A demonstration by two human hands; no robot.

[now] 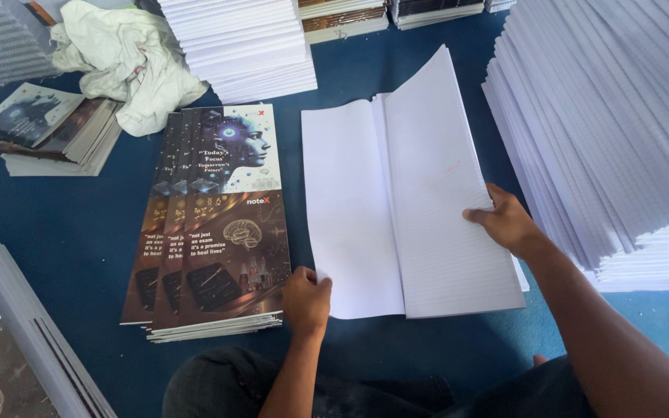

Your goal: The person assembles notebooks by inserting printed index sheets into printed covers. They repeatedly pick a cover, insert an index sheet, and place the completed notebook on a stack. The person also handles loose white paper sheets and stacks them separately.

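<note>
I see an open bundle of ruled white sheets (404, 217) lying flat on the blue tabletop (79, 224), folded like a tall booklet with its blank left leaf spread out and the lined right leaf on top. My right hand (509, 220) rests on the right edge of the lined leaf, its grip closed on that edge with fingers on top. My left hand (306, 298) pinches the lower left corner of the blank leaf, grip closed on it. Just left of that hand sits a fanned stack of printed covers (218, 232), dark with a face and brain artwork. To the right rises a tall slanted stack of ruled paper (613, 124), touching the booklet's far edge. Further back lie another white paper stack (245, 46) and a crumpled white cloth (129, 62).
</note>
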